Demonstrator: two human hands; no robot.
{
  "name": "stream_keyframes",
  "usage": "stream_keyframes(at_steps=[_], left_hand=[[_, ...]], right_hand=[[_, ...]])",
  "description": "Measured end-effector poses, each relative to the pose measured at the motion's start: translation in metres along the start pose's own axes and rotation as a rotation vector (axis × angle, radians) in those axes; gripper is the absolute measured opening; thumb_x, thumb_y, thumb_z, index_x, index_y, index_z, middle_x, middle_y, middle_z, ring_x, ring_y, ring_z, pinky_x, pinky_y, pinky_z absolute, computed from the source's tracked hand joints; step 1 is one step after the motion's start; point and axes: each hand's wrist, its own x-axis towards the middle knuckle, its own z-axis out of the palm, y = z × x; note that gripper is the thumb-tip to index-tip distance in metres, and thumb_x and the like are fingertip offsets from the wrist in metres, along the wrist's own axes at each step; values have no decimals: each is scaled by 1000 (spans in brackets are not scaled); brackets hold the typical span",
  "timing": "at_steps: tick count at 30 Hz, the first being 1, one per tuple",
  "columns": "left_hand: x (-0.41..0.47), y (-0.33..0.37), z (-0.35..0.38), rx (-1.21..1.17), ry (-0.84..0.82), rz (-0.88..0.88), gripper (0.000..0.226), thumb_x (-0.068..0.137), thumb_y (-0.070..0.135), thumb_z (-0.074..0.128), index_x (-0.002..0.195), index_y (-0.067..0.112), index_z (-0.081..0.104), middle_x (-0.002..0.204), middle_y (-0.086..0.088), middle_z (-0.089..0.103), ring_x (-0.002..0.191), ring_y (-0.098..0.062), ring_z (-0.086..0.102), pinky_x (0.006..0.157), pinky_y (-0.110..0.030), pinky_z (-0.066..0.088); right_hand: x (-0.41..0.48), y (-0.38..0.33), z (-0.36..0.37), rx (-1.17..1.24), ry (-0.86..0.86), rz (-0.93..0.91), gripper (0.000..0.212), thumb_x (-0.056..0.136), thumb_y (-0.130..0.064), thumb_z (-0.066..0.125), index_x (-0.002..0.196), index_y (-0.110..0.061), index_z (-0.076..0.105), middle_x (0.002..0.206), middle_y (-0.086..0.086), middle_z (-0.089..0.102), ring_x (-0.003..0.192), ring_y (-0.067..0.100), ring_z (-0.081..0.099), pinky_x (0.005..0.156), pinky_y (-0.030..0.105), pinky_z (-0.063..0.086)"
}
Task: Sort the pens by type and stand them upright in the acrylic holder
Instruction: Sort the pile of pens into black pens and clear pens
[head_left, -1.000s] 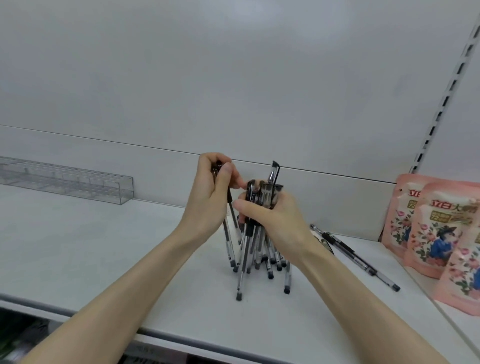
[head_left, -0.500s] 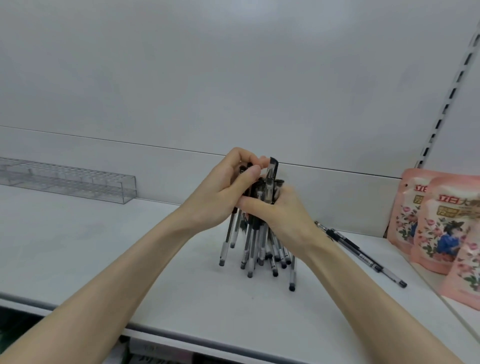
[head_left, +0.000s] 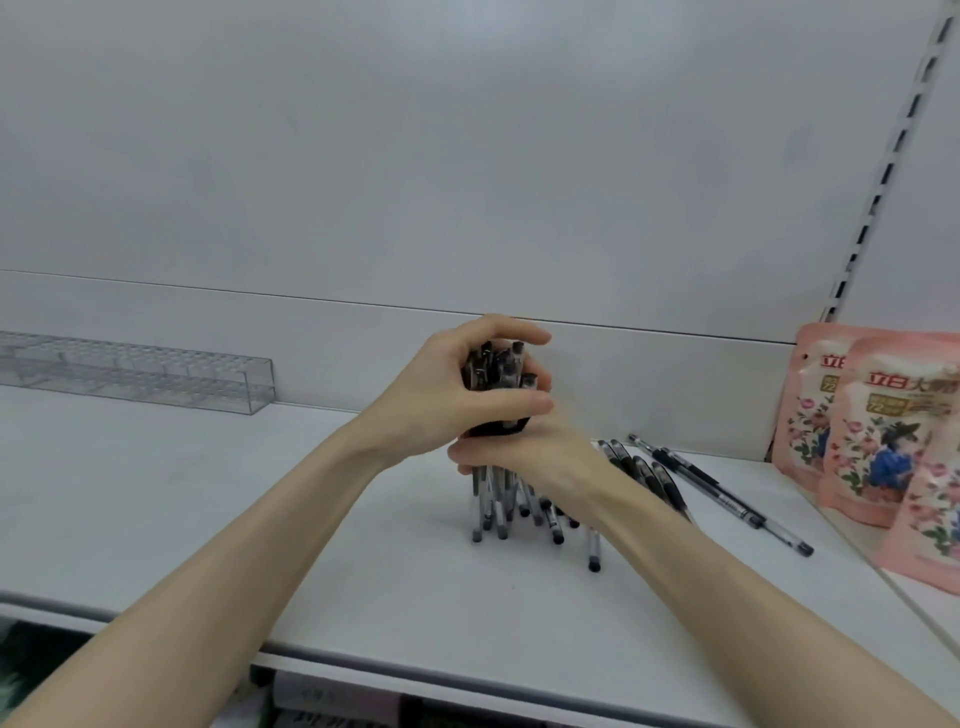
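A bundle of clear-barrelled pens with black caps (head_left: 498, 499) stands nearly upright on the white shelf (head_left: 208, 519), tips resting on it. My left hand (head_left: 441, 400) wraps the top of the bundle from the left. My right hand (head_left: 540, 457) grips the bundle just below, from the right. Several more pens (head_left: 717, 488) lie flat on the shelf to the right, partly hidden by my right forearm. The long clear acrylic holder (head_left: 156, 374) sits against the back wall at far left, with no pens visible in it.
Pink printed pouches (head_left: 883, 431) stand at the shelf's right end. The shelf's front edge (head_left: 363, 670) runs below my arms. A slotted upright (head_left: 883, 171) rises at the right of the back wall.
My left hand has shifted right from holding one pen apart to closing over the top of the bundle. The pens have been gathered tighter and more upright.
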Motion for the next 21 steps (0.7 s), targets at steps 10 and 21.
stream_keyframes(at_steps=[10, 21], left_hand=[[15, -6, 21, 12, 225, 45, 20, 77, -5, 68, 76, 13, 59, 71, 2, 58, 65, -13, 57, 68, -30, 51], [52, -3, 27, -137, 88, -119, 42, 87, 33, 64, 125, 24, 48, 95, 1, 71, 95, -10, 67, 89, -26, 50]], right_hand=[[6, 17, 2, -11, 55, 110, 27, 69, -9, 73, 92, 0, 63, 92, 22, 68, 94, 34, 66, 91, 52, 50], [6, 7, -37, 107, 140, 88, 15, 85, 0, 60, 75, -5, 49, 51, 4, 45, 48, 18, 44, 53, 28, 43]])
